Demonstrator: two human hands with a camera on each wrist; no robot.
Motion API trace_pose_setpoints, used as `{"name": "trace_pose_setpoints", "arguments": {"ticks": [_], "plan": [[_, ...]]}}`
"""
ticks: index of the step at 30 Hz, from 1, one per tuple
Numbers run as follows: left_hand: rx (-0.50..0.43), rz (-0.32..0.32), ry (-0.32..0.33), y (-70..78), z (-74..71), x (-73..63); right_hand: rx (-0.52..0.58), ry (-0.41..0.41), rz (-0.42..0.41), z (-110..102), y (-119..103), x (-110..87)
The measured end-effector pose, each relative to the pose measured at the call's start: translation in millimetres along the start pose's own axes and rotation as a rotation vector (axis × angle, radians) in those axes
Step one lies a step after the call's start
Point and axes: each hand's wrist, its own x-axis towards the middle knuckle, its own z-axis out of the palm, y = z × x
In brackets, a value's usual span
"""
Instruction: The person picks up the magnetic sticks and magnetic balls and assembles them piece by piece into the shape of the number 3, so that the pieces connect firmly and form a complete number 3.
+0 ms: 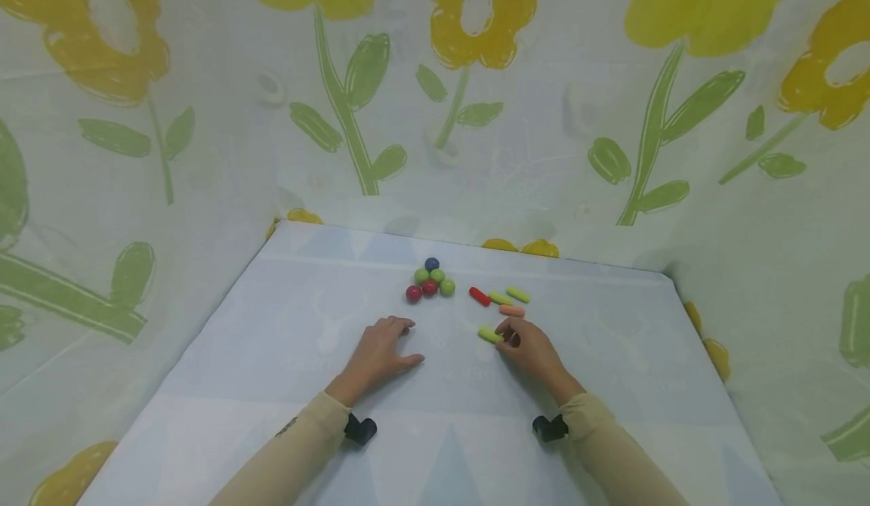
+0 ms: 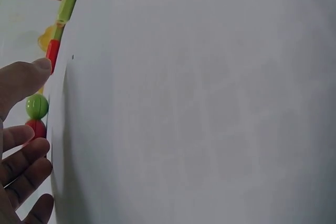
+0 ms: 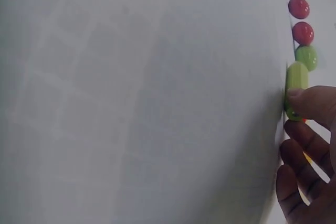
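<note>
My right hand pinches one end of a lime-green capsule-shaped piece between thumb and fingers, low over the table. In the right wrist view the thumb lies across this green piece. Just beyond the hand lie an orange piece, a red piece and two more lime-green ones, all capsule-shaped. My left hand rests near the table with fingers loosely bent and thumb apart, nothing in its grasp. Ahead of it, a cluster of small balls sits in a triangle: a blue ball at the far tip, green and red ones nearer.
A pale cloth covers the table, and its far edge meets a flower-printed curtain that also hangs along both sides. Each wrist carries a small black camera, such as the left wrist camera.
</note>
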Motion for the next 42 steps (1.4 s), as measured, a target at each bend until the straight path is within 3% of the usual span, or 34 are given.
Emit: {"name": "trace_pose_setpoints", "arguments": {"ticks": [11, 27, 42], "plan": [[-0.002, 0.026, 0.001, 6.0, 6.0, -2.2, 0.029, -0.067, 0.001, 1.5, -9.2, -5.9], [-0.012, 0.069, -0.006, 15.9, 12.2, -4.7, 0.043, -0.098, -0.11, 10.3, -16.6, -12.8], [-0.025, 0.1, -0.011, 27.1, 15.1, -5.1, 0.027, -0.135, -0.164, 16.8, -28.9, -18.0]]}}
